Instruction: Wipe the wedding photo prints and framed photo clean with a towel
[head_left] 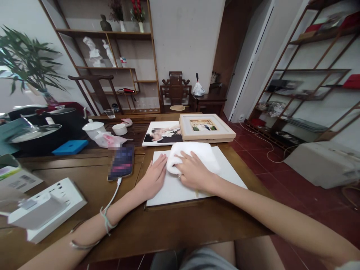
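Observation:
A white flat board [177,193] lies on the wooden table in front of me. My left hand [154,176] rests along the board's left side, fingers stretched out and together, holding nothing. A folded white towel [206,155] sits on the upper part of the board, under my right hand [194,170]. The right fingers press into the towel, the thumb side tucked at its rolled left edge. A yellowish mark [197,193] shows near the board's front edge.
Behind the board lie a photo print [160,135] and a framed picture [208,127]. To the left are a phone [121,163] on a charging cable, a white power strip [47,210], a blue box [70,147], a white lidded cup [93,129] and dark pots [39,137].

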`<control>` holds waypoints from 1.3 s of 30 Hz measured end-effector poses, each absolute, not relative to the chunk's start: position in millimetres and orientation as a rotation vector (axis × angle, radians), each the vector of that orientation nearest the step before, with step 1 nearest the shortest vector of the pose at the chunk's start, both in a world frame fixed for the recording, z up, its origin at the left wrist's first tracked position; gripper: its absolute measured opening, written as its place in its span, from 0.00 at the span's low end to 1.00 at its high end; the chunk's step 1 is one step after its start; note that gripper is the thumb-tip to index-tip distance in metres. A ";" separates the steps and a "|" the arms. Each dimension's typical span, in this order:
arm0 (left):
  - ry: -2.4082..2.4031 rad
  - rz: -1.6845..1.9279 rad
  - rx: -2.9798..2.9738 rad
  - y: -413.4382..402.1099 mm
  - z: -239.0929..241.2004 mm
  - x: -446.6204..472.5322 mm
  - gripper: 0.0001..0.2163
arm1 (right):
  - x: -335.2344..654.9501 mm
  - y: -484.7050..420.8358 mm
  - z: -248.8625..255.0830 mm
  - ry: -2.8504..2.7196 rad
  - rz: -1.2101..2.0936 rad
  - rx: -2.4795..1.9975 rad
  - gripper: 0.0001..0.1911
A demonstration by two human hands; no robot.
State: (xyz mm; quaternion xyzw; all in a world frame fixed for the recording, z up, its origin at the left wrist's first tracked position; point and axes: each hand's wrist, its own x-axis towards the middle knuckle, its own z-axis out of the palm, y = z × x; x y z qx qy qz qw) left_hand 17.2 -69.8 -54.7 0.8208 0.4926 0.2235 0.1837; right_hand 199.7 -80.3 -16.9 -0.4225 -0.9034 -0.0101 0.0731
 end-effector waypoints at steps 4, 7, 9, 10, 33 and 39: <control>1.388 1.061 2.029 -68.3 -48.6 16.9 0.24 | 185.9 -89.4 -15.5 -2.847 -0.062 -1.019 0.17; 1.376 1.183 1.925 -69.2 -42.2 17.3 0.24 | 191.8 -113.3 -8.7 -2.997 -0.068 -0.626 0.12; 1.387 1.172 1.909 -70.6 -39.5 17.8 0.25 | 203.0 -129.5 -3.9 -3.049 -0.021 -0.460 0.10; 1.394 1.154 1.922 -71.5 -39.1 18.2 0.25 | 210.1 -136.2 -1.9 -3.064 0.019 -0.433 0.10; 1.243 0.635 2.553 -84.4 -44.4 23.4 0.16 | 175.2 -23.5 10.3 -2.912 0.177 -0.863 0.12; 1.337 0.493 2.497 -79.7 -46.9 19.9 0.20 | 248.5 -44.1 7.4 -2.851 0.069 -1.089 0.14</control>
